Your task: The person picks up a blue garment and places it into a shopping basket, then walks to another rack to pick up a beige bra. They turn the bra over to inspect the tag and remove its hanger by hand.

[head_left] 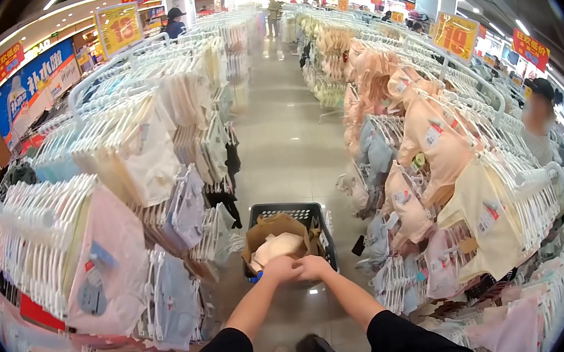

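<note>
Both forearms reach forward over a dark shopping basket (329,236) with slotted sides. My left hand (281,270) and my right hand (313,267) meet above its near edge, fingers curled and touching each other. What lies inside the fingers is hidden, and a handle cannot be made out. In the basket stands an open brown paper bag (257,233), with a cream-coloured cloth item (278,248) in it. A small blue patch shows beside my left hand.
A tiled aisle (280,128) runs ahead between racks of hanging clothes. Pastel garments (108,256) hang on the left, peach and cream ones (432,133) on the right. A person in a cap (540,111) stands behind the right rack; another person (273,15) is far down the aisle.
</note>
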`<state>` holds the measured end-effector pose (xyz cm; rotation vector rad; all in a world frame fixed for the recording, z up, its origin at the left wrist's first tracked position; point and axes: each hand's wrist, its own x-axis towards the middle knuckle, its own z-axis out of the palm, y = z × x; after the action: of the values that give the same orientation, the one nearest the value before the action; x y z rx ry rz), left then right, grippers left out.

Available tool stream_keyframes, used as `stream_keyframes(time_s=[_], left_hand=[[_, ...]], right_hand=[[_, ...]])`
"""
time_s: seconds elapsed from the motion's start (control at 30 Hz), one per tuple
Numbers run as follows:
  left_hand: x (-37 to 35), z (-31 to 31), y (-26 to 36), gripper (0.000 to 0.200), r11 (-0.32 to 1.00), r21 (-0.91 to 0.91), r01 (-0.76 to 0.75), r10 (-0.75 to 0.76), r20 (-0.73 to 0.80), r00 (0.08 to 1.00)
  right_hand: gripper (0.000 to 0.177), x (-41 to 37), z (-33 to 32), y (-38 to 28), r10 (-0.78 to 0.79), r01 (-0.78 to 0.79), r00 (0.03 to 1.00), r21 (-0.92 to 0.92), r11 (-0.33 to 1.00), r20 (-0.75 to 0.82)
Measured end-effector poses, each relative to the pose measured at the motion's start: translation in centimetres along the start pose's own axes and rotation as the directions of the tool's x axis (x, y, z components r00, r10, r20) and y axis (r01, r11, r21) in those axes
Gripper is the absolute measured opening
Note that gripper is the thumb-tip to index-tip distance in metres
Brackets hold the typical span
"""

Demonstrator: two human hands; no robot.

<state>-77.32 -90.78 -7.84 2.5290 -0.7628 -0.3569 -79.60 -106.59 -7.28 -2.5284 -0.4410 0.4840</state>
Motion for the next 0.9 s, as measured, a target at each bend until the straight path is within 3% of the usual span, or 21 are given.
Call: stream_keyframes(time_s=[0.23, 0.27, 0.5, 0.53, 0.63, 0.77, 0.83, 0.9], left_hand=[[6.4, -0.8, -2.7, 0.04, 0.998, 0.02, 0.052, -0.053, 0.014, 0.999], [7.1, -1.6, -2.8, 0.038, 1.0, 0.009, 0.028, -0.029, 0.066, 0.997], [12.0, -1.8, -5.9, 0.036, 0.998, -0.051, -0.048, 0.05, 0.056, 0.997], [12.3, -2.6, -5.5, 0.036, 1.0, 0.002, -0.023, 0.023, 0.077, 0.997], [13.6, -3.9, -5.0, 0.039, 1.0, 0.02, 0.006, -0.006, 0.015, 1.0], [16.4, -3.7, -6.8, 0.043, 0.999, -0.019, 0.048, -0.049, -0.049, 0.998], [17.5, -4.0, -7.0, 0.043, 0.998, -0.011, 0.064, -0.065, -0.1, 0.993], [18.4, -4.1, -7.1, 0.042, 0.999, 0.001, 0.045, -0.045, -0.132, 0.99]], right_hand=[[0.051, 5.9, -2.6, 3.1, 0.036, -0.038, 0.99, 0.015, 0.999, 0.134], [0.052, 6.4, -3.2, 3.2, 0.029, -0.033, 0.989, 0.023, 0.999, 0.142], [0.054, 11.2, -5.5, 5.6, -0.032, 0.02, 0.988, 0.082, 0.996, 0.151], [0.054, 11.6, -6.0, 5.7, -0.032, 0.018, 0.987, 0.088, 0.996, 0.158], [0.053, 14.8, -5.0, 8.3, -0.078, 0.072, 0.991, 0.059, 0.996, 0.105], [0.052, 17.6, -6.6, 9.0, -0.033, 0.021, 0.989, 0.09, 0.996, 0.144], [0.051, 18.4, -6.6, 9.8, -0.119, 0.118, 0.993, 0.107, 0.987, 0.006], [0.044, 19.3, -7.0, 10.3, -0.092, 0.086, 0.995, 0.134, 0.987, 0.039]])
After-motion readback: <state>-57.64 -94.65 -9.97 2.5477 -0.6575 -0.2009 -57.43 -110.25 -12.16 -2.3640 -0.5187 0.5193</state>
